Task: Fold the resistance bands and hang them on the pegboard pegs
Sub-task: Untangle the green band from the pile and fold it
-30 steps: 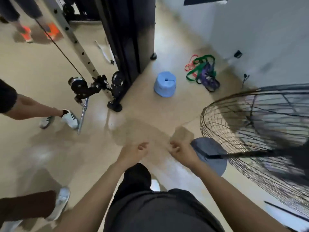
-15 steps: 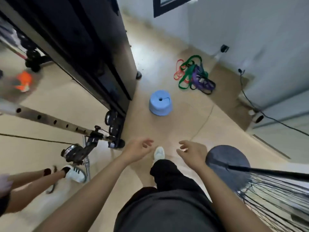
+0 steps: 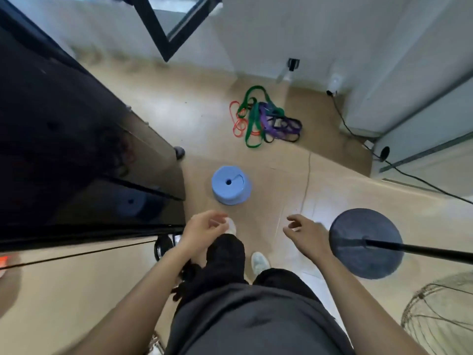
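1. The tangled heap of red, green, purple and black rubber resistance bands (image 3: 263, 119) is found on the tan floor (image 3: 281, 175) close to the white wall (image 3: 256, 34), well apart from both hands. None is folded or hung, and no pegboard is seen in this view.
2. The left hand (image 3: 202, 230) and the right hand (image 3: 304, 230) are held low before the body. The fingers are loosely curled and parted, and nothing is gripped.
3. A light-blue round plastic stool (image 3: 230, 185) stands between the person and the heap. A stumble is judged likely if a straight path is taken.
4. The dark grey round fan base (image 3: 366, 243) with its black pole (image 3: 419, 251) is just beside the right hand. The fan could be tipped by a knock.
5. A thin black cable (image 3: 342, 124) is laid on the floor near the heap, where a foot or a band could be snagged.
6. The bands are interlaced. If one is pulled, the others may be dragged along, or a stretched loop may snap back.
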A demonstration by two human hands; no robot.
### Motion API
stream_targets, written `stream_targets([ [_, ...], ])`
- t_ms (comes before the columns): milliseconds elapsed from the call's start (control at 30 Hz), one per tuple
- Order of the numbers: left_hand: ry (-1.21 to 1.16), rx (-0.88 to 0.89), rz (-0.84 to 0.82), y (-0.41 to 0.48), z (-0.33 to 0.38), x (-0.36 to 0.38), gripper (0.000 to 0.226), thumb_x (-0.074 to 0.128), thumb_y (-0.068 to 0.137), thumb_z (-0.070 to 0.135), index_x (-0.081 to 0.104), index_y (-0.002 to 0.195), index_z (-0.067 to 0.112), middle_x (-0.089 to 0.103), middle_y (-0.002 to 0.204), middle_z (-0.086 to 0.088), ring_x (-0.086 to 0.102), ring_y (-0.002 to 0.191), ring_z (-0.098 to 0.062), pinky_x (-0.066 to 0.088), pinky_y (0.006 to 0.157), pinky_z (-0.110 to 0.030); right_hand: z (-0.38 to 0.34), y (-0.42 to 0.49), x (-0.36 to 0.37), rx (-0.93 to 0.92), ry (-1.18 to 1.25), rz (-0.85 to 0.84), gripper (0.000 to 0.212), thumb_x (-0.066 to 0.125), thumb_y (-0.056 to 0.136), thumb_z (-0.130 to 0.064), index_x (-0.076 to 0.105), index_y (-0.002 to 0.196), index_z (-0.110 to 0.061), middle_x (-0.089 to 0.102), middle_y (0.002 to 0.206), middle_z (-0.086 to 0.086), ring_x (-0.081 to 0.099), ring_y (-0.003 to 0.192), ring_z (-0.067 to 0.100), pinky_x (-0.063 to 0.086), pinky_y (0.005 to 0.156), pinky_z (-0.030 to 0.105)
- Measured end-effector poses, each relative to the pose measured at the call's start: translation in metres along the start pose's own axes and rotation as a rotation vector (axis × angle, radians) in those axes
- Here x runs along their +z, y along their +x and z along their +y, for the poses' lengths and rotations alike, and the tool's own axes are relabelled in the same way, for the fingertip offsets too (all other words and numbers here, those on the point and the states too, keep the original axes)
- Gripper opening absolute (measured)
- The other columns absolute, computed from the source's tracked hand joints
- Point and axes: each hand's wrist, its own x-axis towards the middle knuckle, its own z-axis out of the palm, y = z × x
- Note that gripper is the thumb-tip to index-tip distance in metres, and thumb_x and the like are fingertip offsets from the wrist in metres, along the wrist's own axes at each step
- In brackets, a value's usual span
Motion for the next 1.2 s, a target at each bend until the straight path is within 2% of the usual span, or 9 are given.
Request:
stream_targets([
  [67,-0.015,0.015,-0.028,0.034,0.006,-0.02,0.026,0.075,0.089,0.027,0.073,0.115,0.031,0.074,0.1,0.013,0.071,0.095,-0.006,0.059,0.09,-0.037,-0.02,0.019,-0.003,0.038,0.025,0.01,0.038,0.065,0.092,-0.027,0.062,0.129,-0.019,0.067,0.114,0.001,0.06,0.092,0.014,0.038,0.062,0.005],
  [200,0.018,0.067,-0.151,0.104,0.016,-0.049,0.027,0.075,0.088,0.026,0.072,0.115,0.032,0.075,0.101,0.014,0.071,0.095,-0.004,0.058,0.095,-0.04,-0.062,0.058,-0.017,0.089,0.098,0.101,0.037,0.067,0.091,-0.025,0.062,0.127,-0.019,0.067,0.113,0.002,0.063,0.095,0.021,0.046,0.079,0.029],
  [333,0.115,0.137,-0.276,0.165,0.049,-0.067,0.03,0.072,0.09,0.027,0.07,0.119,0.03,0.072,0.105,0.018,0.069,0.095,0.001,0.056,0.095,-0.035,-0.093,0.092,-0.042,0.119,0.094,0.128,0.037,0.067,0.09,-0.027,0.062,0.126,-0.025,0.066,0.112,-0.003,0.065,0.089,0.017,0.049,0.079,0.03],
  [567,0.006,0.106,-0.321,0.268,0.117,-0.08,0.03,0.07,0.091,0.02,0.07,0.121,0.019,0.073,0.111,0.001,0.07,0.104,-0.016,0.054,0.098,-0.043,-0.137,0.18,-0.105,0.121,0.096,0.14,0.034,0.068,0.089,-0.023,0.062,0.123,-0.026,0.065,0.106,-0.006,0.066,0.083,0.012,0.046,0.075,0.025],
  [667,-0.071,0.081,-0.25,0.323,0.141,-0.085,0.033,0.069,0.076,0.046,0.07,0.107,0.039,0.075,0.098,0.011,0.071,0.096,-0.017,0.057,0.092,-0.048,-0.151,0.235,-0.136,0.094,0.08,0.098,0.036,0.069,0.089,-0.023,0.063,0.124,-0.025,0.065,0.104,-0.008,0.066,0.082,0.01,0.046,0.077,0.023],
  [733,-0.102,0.056,-0.195,0.361,0.157,-0.086,0.027,0.07,0.075,0.051,0.067,0.101,0.049,0.075,0.094,0.015,0.071,0.094,-0.015,0.058,0.091,-0.048,-0.161,0.273,-0.162,0.069,0.054,0.054,0.036,0.069,0.089,-0.021,0.063,0.124,-0.024,0.065,0.104,-0.008,0.066,0.084,0.011,0.046,0.079,0.023],
  [867,-0.175,-0.011,-0.123,0.414,0.209,-0.096,0.025,0.074,0.091,0.025,0.065,0.103,0.045,0.073,0.105,0.007,0.07,0.101,-0.013,0.055,0.099,-0.037,-0.186,0.341,-0.216,0.004,-0.009,-0.033,0.034,0.067,0.089,-0.022,0.064,0.122,-0.027,0.064,0.106,-0.009,0.064,0.086,0.009,0.051,0.087,0.029],
  [1033,-0.203,-0.028,-0.043,0.458,0.251,-0.112,0.022,0.074,0.092,0.026,0.069,0.104,0.043,0.075,0.099,0.008,0.07,0.096,-0.012,0.057,0.094,-0.034,-0.213,0.405,-0.249,-0.04,-0.05,-0.062,0.033,0.065,0.089,-0.022,0.064,0.122,-0.026,0.065,0.105,-0.01,0.063,0.084,0.007,0.052,0.082,0.027],
  [1200,-0.165,-0.042,-0.036,0.502,0.27,-0.134,0.022,0.075,0.09,0.026,0.073,0.111,0.031,0.076,0.099,0.009,0.071,0.094,-0.011,0.058,0.09,-0.033,-0.238,0.447,-0.252,-0.039,-0.054,-0.11,0.034,0.065,0.089,-0.024,0.063,0.123,-0.025,0.064,0.105,-0.009,0.064,0.088,0.012,0.051,0.082,0.027],
])
